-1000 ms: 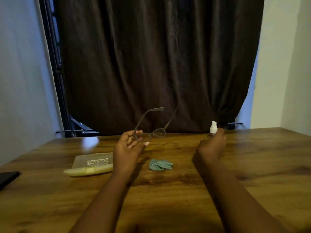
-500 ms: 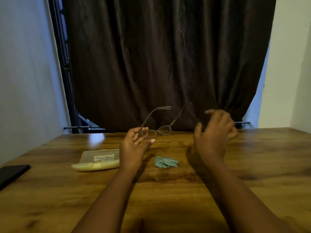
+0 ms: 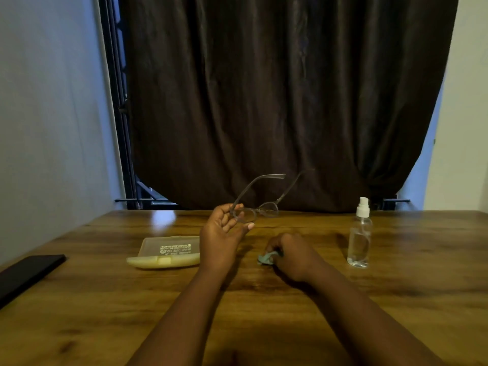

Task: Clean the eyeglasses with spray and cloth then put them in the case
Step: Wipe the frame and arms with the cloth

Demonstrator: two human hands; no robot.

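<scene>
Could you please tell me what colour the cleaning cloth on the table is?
The cloth is pale teal, seen in the head view under the right hand.

Only printed matter in view: a few lines of small white lettering on the clear lid of the eyeglass case (image 3: 169,248), lying flat on the table (image 3: 396,299) just left of the left grip (image 3: 223,233). Seen upside down from here, and too small and blurred to read; no word, brand or number to be made out. No label to be seen on the spray bottle (image 3: 359,237), standing to the right of the right grip (image 3: 293,256). Nothing else with text, signs or numbers.
</scene>
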